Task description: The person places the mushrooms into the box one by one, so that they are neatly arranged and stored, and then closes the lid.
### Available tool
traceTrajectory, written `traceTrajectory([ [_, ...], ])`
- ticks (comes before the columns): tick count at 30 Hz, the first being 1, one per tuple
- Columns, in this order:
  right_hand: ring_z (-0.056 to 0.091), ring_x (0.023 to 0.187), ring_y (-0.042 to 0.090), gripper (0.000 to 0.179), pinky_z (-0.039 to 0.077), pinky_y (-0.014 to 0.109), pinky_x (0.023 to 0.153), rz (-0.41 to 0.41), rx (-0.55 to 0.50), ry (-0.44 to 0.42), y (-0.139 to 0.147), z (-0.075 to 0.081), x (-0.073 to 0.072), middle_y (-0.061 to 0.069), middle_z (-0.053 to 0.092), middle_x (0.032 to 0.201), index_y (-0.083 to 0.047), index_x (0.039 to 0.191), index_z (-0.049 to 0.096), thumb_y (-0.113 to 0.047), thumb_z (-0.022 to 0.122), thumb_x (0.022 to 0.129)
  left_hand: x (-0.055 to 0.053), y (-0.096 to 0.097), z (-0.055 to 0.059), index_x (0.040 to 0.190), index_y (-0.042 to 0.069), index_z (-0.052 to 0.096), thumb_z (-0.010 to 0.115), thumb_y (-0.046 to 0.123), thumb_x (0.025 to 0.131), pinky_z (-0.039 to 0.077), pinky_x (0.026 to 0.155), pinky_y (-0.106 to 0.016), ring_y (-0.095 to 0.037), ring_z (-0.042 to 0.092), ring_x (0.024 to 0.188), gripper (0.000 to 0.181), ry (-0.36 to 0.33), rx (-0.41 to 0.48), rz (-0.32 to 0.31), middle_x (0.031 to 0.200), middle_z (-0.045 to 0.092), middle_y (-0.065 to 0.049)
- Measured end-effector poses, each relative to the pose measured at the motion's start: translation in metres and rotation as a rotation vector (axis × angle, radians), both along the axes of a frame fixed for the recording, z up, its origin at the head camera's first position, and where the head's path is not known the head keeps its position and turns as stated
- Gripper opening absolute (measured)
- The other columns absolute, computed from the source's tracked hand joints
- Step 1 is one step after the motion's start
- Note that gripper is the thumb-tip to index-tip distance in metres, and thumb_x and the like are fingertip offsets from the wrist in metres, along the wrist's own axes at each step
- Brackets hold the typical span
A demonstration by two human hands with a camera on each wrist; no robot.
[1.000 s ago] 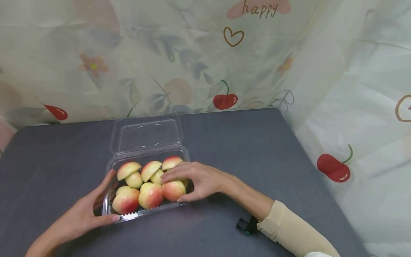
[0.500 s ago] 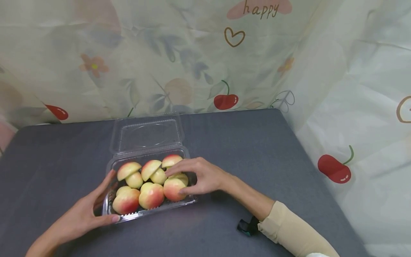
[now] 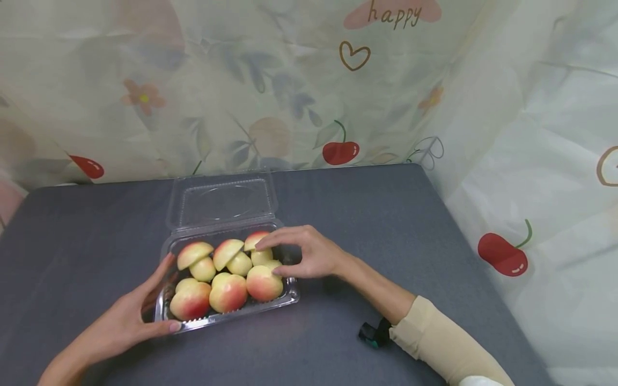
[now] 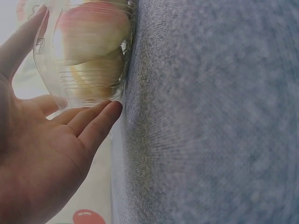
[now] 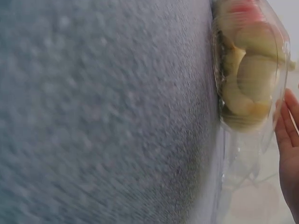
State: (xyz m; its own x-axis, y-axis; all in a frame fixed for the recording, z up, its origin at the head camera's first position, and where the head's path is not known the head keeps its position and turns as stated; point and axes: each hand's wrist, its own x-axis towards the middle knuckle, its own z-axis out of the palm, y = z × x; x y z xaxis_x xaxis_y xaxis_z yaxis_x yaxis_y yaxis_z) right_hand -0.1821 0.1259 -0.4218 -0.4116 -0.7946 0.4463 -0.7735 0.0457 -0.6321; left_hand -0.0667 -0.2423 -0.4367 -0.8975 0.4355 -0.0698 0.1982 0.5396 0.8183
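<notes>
A clear plastic clamshell container [image 3: 236, 317] sits on the table, its lid [image 3: 222, 201] folded back away from the person. Two rows of mushroom-shaped pieces with red-and-yellow caps and pale yellow stems fill it. My left hand [image 3: 118, 324] grips the left end, thumb at the front corner and fingers along the end wall, as the left wrist view also shows. Over the right end hovers my right hand [image 3: 309, 254], fingers spread. Its fingertips overlap the back right mushroom piece [image 3: 256, 239], and its thumb overlaps the front right mushroom piece [image 3: 264, 284].
Dark grey cloth covers the table [image 3: 367, 214]. A patterned curtain [image 3: 270, 86] rises directly behind the table, with a pale sheet [image 3: 545, 161] along the right side. A black device [image 3: 374, 333] shows beneath the right forearm.
My right hand has moved away from the front right mushroom piece, back and slightly right, uncovering that piece and the container's front right corner. The left hand has stayed in place.
</notes>
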Motion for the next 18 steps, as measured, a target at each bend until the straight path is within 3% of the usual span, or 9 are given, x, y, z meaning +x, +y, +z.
traceTrajectory([
  [7, 0.060, 0.117, 0.008, 0.040, 0.045, 0.030, 0.102, -0.051, -0.023, -0.005, 0.004, -0.001, -0.009, 0.000, 0.069, 0.122, -0.008, 0.122, 0.070, -0.018, 0.079, 0.084, 0.000, 0.001, -0.001, 0.161, 0.024, 0.003, 0.083, 0.025, 0.082, 0.031, 0.093, -0.001, 0.016, 0.029, 0.133, 0.113, 0.038, 0.035, -0.018, 0.166, 0.011, -0.011],
  [18, 0.061, 0.114, 0.011, 0.039, 0.046, 0.031, 0.100, -0.148, -0.033, -0.005, 0.007, -0.004, -0.024, 0.001, 0.068, 0.121, -0.008, 0.120, 0.071, -0.015, 0.080, 0.083, 0.001, 0.001, 0.000, 0.161, 0.025, 0.002, 0.083, 0.024, 0.082, 0.029, 0.095, -0.001, 0.017, 0.028, 0.133, 0.113, 0.028, 0.041, -0.019, 0.166, 0.010, -0.012],
])
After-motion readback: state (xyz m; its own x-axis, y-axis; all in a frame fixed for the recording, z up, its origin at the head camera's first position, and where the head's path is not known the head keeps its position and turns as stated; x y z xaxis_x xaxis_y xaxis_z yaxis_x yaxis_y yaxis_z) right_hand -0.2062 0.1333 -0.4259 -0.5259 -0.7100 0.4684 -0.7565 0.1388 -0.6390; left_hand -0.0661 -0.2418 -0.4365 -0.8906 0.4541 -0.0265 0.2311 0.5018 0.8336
